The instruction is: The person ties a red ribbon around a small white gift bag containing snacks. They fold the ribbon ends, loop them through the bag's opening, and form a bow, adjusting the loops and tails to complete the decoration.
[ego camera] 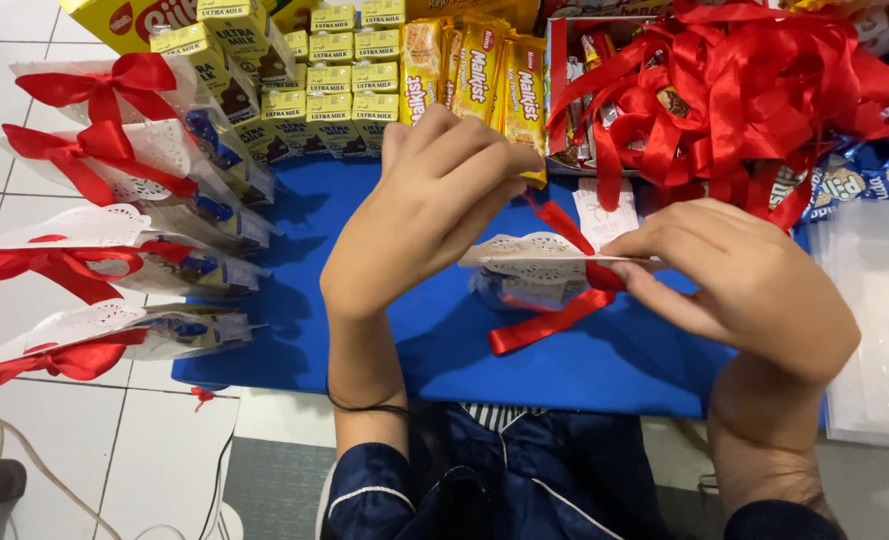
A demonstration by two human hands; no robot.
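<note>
Both hands pinch a red ribbon at the top of a doily-topped treat bag above a blue mat.

The left hand [420, 215] has its fingers pressed together, pinching the upper end of the red ribbon [565, 275] near the bag's left side. The right hand [740, 275] pinches the same ribbon against the right edge of the white doily [525, 255]; one ribbon tail hangs below the bag. The clear treat bag [525, 290] is held just above the blue mat [605, 365], between the hands. Four finished bags with red bows [115, 240] lie in a column at left. Small yellow milk cartons [330, 80], biscuit packs [475, 70] and a pile of loose red ribbons [745, 90] lie beyond the mat.
</note>
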